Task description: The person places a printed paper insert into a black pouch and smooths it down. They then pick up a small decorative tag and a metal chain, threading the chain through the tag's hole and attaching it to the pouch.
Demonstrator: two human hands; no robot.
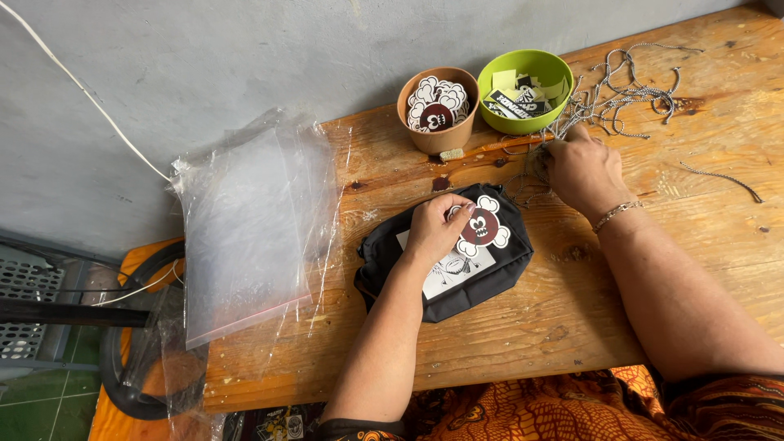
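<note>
Left hand [435, 227] sits curled at frame centre, fingertips pinning the round dark-red skull sticker [482, 229] and white card [454, 268] on the black pouch [445, 260]; right hand [581, 167], upper right of centre, is pinched into the tangle of ball chains [625, 94] beside the green bowl [523, 90]. Keep the left pressure flat so the sticker and card don't slide, and tease out one chain from the edge of the pile, not a clump. Left forearm runs up from the bottom edge, right arm comes in from lower right, wrist with bracelet [616, 214] bent toward the bowls.

head cam | looks steeply down | close over wooden table [572, 310]
</note>
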